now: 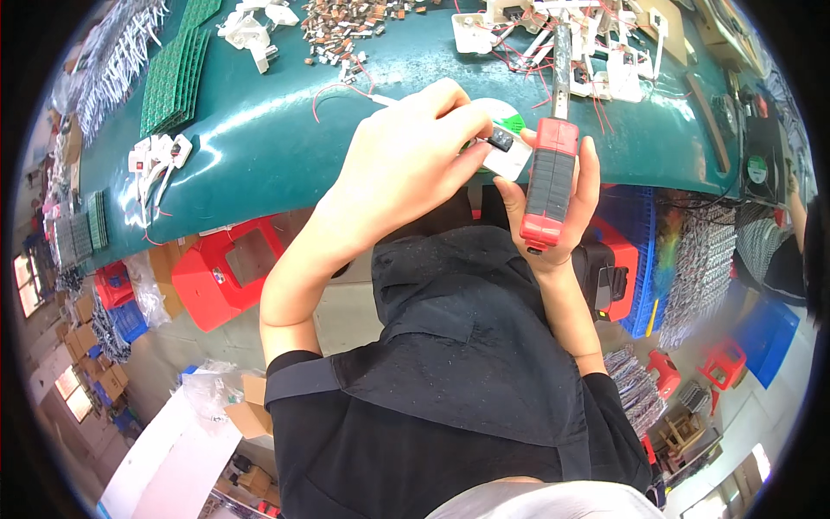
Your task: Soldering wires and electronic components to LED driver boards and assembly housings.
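My left hand (415, 147) is closed in a pinch at the table's near edge, thumb and fingers on a small black part (500, 138). Right beside it is a white plastic piece (512, 162), partly covered by the fingers. A white stem with thin red wires (382, 100) shows beyond the left hand; whether it joins the white piece is hidden. My right hand (571, 203) is wrapped round the red and black handle of a hand tool (553, 177), whose long metal shaft points away over the table. A green and white round label or disc (506, 112) lies behind the black part.
The green table (268, 130) bears stacked green circuit boards (175, 82), a heap of small brown and silver parts (346, 30), white plastic pieces with red wires (622, 69), and a white wired cluster (158, 164) at left. Red stools (229, 272) and a blue crate (641, 259) stand below.
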`<state>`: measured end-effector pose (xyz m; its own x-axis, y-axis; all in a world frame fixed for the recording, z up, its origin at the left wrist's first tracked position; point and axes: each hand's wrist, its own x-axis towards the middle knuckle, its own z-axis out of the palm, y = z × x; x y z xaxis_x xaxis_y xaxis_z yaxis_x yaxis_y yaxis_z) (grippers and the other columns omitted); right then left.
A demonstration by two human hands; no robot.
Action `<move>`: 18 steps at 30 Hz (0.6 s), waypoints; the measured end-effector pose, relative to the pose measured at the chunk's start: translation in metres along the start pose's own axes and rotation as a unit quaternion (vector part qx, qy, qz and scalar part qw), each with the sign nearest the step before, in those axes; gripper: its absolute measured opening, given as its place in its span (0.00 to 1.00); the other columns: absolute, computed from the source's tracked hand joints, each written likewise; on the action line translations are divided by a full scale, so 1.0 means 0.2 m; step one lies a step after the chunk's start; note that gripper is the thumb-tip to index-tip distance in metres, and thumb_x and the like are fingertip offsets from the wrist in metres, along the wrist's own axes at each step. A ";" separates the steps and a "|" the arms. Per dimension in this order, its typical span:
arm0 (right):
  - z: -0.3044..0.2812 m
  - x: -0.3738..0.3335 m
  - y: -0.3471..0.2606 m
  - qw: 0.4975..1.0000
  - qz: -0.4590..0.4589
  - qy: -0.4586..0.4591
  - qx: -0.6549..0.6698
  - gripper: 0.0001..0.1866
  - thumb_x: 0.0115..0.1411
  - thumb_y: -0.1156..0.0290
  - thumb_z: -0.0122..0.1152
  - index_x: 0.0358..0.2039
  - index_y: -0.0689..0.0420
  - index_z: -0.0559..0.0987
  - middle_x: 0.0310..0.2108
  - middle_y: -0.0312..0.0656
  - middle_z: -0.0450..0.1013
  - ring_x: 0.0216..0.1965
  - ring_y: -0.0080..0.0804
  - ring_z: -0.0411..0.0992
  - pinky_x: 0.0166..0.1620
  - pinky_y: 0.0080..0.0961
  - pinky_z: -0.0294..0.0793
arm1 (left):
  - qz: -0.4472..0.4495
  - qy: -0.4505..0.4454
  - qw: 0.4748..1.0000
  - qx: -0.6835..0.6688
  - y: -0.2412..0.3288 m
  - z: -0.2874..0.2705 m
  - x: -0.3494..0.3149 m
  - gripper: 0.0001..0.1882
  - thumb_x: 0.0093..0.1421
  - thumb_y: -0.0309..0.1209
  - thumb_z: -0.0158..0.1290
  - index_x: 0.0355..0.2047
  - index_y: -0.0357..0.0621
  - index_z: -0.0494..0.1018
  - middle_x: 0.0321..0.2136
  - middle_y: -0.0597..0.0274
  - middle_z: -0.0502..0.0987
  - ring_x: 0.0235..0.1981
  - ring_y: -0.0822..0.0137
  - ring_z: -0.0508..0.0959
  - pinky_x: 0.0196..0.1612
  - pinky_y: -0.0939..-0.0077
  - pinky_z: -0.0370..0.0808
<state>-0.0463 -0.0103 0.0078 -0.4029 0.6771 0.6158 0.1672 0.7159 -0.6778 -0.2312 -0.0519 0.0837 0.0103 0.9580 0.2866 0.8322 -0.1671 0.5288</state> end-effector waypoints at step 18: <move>0.04 0.02 0.02 0.997 -0.043 0.054 -0.046 0.46 0.48 0.74 0.71 0.62 0.66 0.53 0.42 0.50 0.73 0.38 0.38 0.73 0.41 0.29 0.70 | 0.102 0.058 0.992 0.040 -0.01 0.07 0.03 0.06 0.52 0.23 0.57 0.28 0.41 0.70 0.27 0.63 0.72 0.23 0.64 0.74 0.27 0.73 0.72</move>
<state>-0.0552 -0.0057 0.0039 -0.3207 0.6239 0.7127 0.2201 0.7809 -0.5846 -0.2258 -0.0421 0.0733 0.1227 0.8725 0.4730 0.8613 -0.3304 0.3860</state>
